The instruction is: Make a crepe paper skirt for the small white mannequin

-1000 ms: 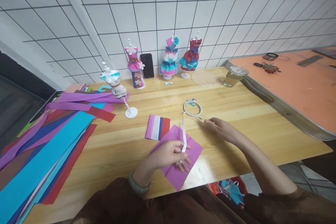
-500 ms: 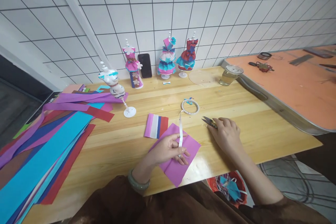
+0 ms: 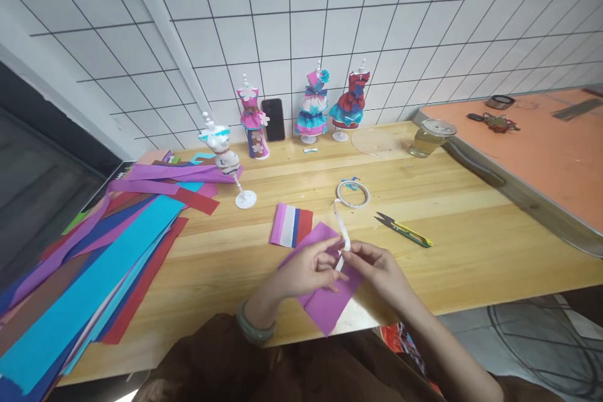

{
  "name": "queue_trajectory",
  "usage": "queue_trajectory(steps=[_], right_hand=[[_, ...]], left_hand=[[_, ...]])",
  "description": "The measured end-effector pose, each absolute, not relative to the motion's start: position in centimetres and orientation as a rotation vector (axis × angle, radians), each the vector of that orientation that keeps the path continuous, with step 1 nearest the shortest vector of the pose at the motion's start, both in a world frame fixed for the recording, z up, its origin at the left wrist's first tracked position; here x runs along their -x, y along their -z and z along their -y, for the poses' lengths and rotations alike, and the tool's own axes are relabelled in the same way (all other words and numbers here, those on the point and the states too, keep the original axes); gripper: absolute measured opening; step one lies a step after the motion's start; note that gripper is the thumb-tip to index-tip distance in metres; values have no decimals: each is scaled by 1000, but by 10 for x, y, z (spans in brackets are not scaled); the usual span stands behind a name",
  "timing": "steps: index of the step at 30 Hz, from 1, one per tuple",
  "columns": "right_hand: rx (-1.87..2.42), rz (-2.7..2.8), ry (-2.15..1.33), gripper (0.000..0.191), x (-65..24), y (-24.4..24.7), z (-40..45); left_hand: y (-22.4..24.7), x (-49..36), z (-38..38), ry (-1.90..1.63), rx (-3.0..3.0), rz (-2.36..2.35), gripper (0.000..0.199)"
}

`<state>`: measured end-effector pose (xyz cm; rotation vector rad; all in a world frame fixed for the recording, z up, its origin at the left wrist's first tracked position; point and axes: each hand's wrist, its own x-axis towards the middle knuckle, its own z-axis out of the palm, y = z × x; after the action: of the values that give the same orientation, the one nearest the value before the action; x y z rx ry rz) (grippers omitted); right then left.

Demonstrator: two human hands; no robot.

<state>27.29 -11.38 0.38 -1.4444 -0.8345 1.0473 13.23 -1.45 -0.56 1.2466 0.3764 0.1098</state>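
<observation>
Above a purple paper sheet [image 3: 325,311] at the table's front, my left hand [image 3: 313,269] is closed on a strip of white tape [image 3: 344,234]. The tape runs back to a white tape roll [image 3: 353,193] lying flat. My right hand [image 3: 379,269] pinches the same strip beside the left fingertips. To the right, yellow-green snips [image 3: 405,230] lie on the table, touched by neither hand. A small striped piece [image 3: 291,226] in pink, white, blue and red lies left of the purple sheet and against its edge.
Long coloured paper strips [image 3: 94,289] cover the left side. A bare white dress form [image 3: 226,160] stands near them. Three dressed forms and a black phone [image 3: 274,120] stand by the wall. A lidded glass [image 3: 431,137] is at the back right, beside an orange table [image 3: 541,157].
My right hand has let go of the snips and moved left to the tape strip. The snips now lie on the table. The camera view has shifted slightly left.
</observation>
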Motion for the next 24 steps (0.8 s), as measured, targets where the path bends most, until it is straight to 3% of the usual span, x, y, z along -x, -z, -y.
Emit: queue_trajectory(steps=[4, 7, 11, 18, 24], right_hand=[[1441, 634, -1072, 28, -277, -9, 117], [1390, 574, -1131, 29, -276, -13, 119], [1359, 566, -1177, 28, -274, -12, 118], [1456, 740, -1088, 26, -270, -6, 117], [1452, 812, -1106, 23, -269, 4, 120]], left_hand=[[-3, -103, -11, -377, -1784, -643, 54], [-1, -80, -31, -494, -2363, -832, 61], [10, -69, -43, -467, -2617, -892, 59], [14, -76, -59, -729, -2377, -946, 29], [6, -73, -74, -972, -1490, -983, 27]])
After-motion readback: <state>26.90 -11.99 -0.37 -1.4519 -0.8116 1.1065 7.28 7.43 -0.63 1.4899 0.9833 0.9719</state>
